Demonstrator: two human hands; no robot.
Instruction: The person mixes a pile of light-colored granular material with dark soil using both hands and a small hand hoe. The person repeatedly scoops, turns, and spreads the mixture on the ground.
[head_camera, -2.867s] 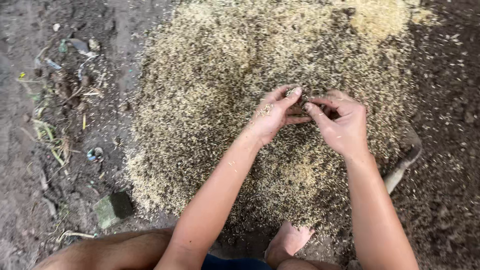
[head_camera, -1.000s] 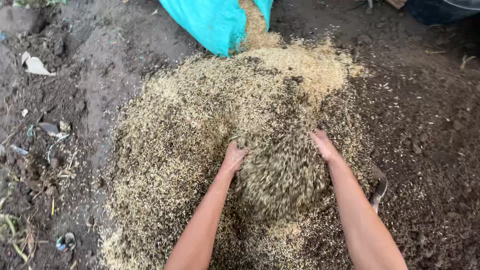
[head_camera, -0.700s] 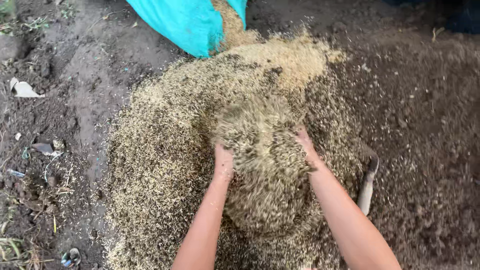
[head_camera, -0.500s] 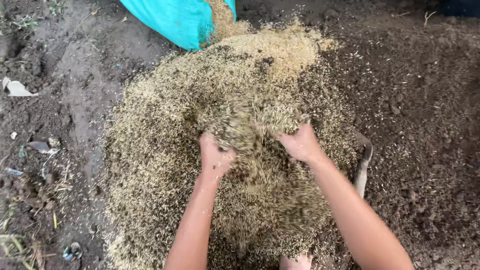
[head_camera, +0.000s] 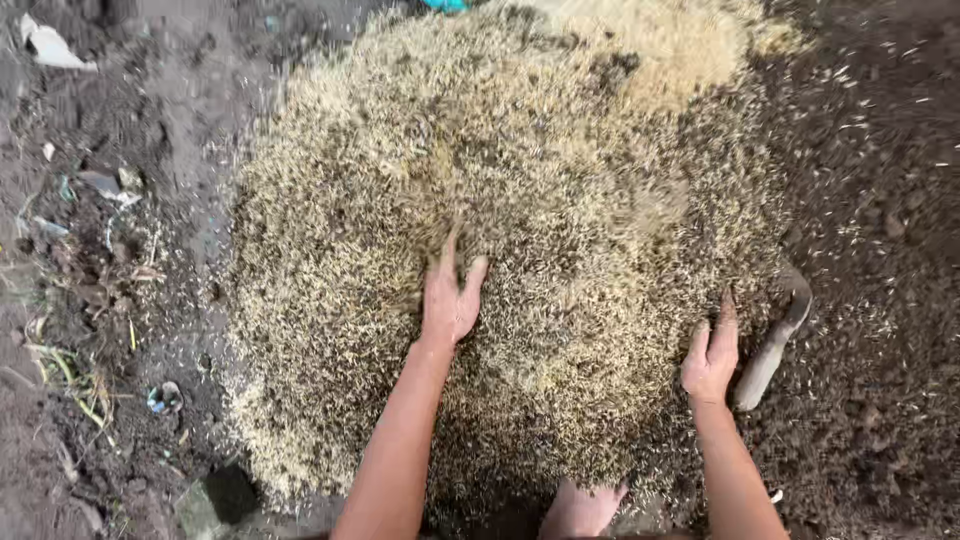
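A wide heap of pale rice husks (head_camera: 520, 200) mixed with dark soil lies on the ground. My left hand (head_camera: 450, 300) rests flat on the middle of the heap, fingers spread and pointing away from me. My right hand (head_camera: 712, 352) lies flat on the heap's right edge, fingers apart. Neither hand holds anything. A small hand trowel (head_camera: 775, 340) lies half buried just right of my right hand. My bare foot (head_camera: 580, 508) shows at the heap's near edge.
Dark soil (head_camera: 880, 200) surrounds the heap. On the left lie bits of litter: a white scrap (head_camera: 50, 45), a small blue-and-white piece (head_camera: 163, 397) and dry grass stems. A sliver of a turquoise bag (head_camera: 445, 5) shows at the top edge.
My hands were scooping and pulling husks toward me between them; now they lie flat and further apart on the heap. The view has tilted down, leaving the turquoise bag almost out of frame.
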